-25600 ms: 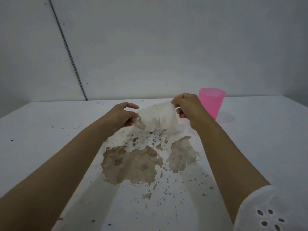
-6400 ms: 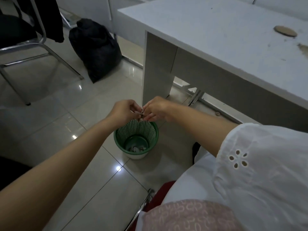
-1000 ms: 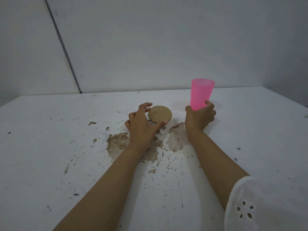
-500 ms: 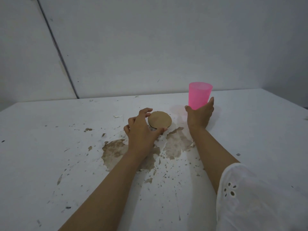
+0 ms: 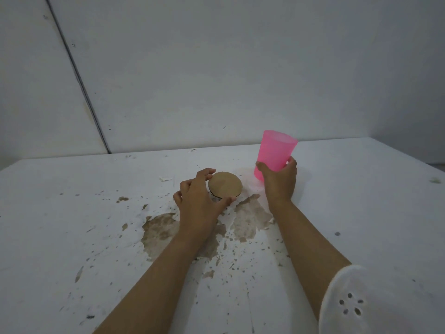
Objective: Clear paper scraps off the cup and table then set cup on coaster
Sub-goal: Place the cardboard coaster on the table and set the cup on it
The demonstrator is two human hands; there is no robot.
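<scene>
A pink plastic cup is tilted to the left, its base close to the table, with my right hand gripping its lower half. Just left of it a round brown coaster is held slightly raised at an angle by my left hand, thumb at its near edge and fingers at its far left edge. Cup and coaster are apart, a short gap between them.
Brown patches of torn surface and many small flecks mark the white table in front of the coaster. A small white paper scrap lies left of the coaster. A grey wall stands behind the table.
My right hand has lifted and tilted the pink cup toward the coaster. My left hand keeps its hold on the coaster in the same spot.
</scene>
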